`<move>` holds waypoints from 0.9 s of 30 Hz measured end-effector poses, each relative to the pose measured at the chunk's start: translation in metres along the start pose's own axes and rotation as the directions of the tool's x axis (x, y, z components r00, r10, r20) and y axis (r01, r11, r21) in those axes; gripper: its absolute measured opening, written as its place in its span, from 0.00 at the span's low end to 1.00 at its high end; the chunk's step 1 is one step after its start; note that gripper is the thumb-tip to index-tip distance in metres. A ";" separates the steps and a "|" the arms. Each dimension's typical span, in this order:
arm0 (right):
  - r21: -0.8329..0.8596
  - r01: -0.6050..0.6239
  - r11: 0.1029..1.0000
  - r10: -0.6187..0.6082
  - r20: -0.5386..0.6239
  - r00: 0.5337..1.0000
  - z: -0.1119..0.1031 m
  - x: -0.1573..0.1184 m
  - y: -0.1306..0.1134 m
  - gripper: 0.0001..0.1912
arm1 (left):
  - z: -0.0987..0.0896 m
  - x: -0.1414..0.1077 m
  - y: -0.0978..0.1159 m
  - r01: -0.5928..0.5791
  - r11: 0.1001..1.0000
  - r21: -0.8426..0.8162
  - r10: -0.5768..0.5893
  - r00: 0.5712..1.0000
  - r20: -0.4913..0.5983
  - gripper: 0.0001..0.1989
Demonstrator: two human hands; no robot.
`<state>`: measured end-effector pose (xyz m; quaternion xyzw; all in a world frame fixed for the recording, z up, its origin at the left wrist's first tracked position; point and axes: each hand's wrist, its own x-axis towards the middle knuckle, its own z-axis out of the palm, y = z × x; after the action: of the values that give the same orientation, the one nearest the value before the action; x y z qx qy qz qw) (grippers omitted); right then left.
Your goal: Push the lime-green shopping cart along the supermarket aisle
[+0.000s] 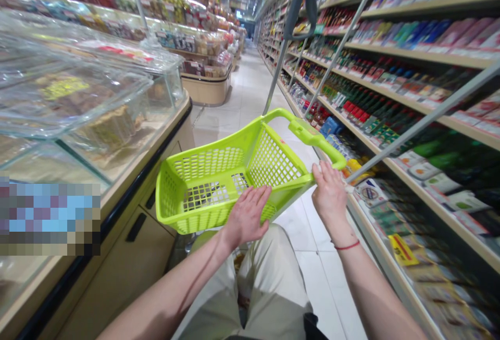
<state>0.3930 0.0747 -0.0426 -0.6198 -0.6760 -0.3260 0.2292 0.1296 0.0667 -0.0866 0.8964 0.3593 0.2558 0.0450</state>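
Lime-green shopping basket [209, 164] — walls in a fine lattice grid — and a thin red wrist string [347, 246]

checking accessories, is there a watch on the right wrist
No, the right hand on the green basket has just a thin red cord at its wrist.

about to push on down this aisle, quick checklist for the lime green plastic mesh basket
Lime green plastic mesh basket held by both hands: ok, left hand and right hand on its near rim.
Lime green handle bar: ok, unbroken.
Gap to glass display case on the left: ok, not touching.
Thin grey metal rod by the right hand: cannot tell if touching.
Basket underside: cannot tell, hidden.
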 end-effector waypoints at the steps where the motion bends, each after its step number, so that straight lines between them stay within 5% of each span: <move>1: 0.003 0.009 1.000 -0.009 0.004 1.000 -0.001 -0.001 -0.006 0.29 | 0.000 0.000 0.000 0.000 1.000 0.001 0.000 1.000 -0.001 0.44; 16: 0.183 0.215 0.959 -0.234 0.088 0.968 -0.001 -0.021 -0.083 0.29 | -0.001 0.000 0.002 -0.007 1.000 0.008 0.008 1.000 -0.023 0.43; 27: 0.167 0.223 0.960 -0.238 0.077 0.968 -0.009 -0.009 -0.033 0.28 | -0.002 0.000 0.001 0.003 1.000 -0.018 -0.003 1.000 -0.013 0.42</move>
<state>0.3610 0.0615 -0.0482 -0.5316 -0.7776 -0.2660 0.2048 0.1289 0.0653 -0.0847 0.8937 0.3585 0.2650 0.0511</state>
